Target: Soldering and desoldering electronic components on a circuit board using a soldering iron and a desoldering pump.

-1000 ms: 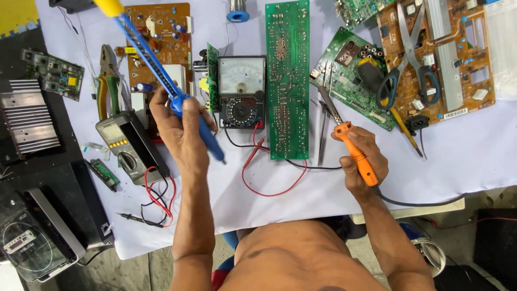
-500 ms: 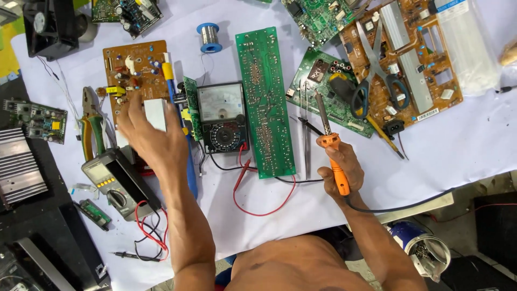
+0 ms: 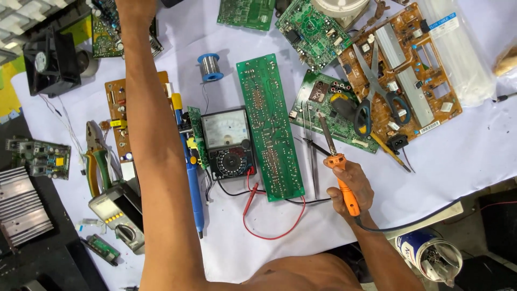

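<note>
Orange-handled soldering iron [image 3: 339, 178] sits in our right hand [image 3: 350, 188], fingers wrapped tight round the grip, the metal tip pointing away from us toward the far side of the white cloth-covered table [image 3: 458, 156]. Its dark cord trails off to the right along the near edge. The tip lies just beside a pair of slim metal tweezers [image 3: 311, 145] and over the near edge of a small green circuit board [image 3: 323, 102].

Our left arm [image 3: 156, 161] stretches far up the left side of the table, and the hand itself runs out of the top of the view, so we cannot tell what those fingers are doing.

Between the two arms we have a long narrow green circuit board [image 3: 269, 126] lying lengthwise, and just left of it a black analogue multimeter [image 3: 229, 143] with a white dial face, its red and black leads [image 3: 269, 226] looping toward us. Just beside the left arm lies a blue desoldering pump [image 3: 193, 178]. Farther off, a spool of solder wire [image 3: 209, 66] on a blue reel.

Over on the right, a large brown circuit board [image 3: 409, 81] carries black-handled scissors [image 3: 377, 91]. On the left, green-and-yellow-handled pliers [image 3: 97, 161] and a grey digital multimeter [image 3: 121, 215] sit near us.
</note>
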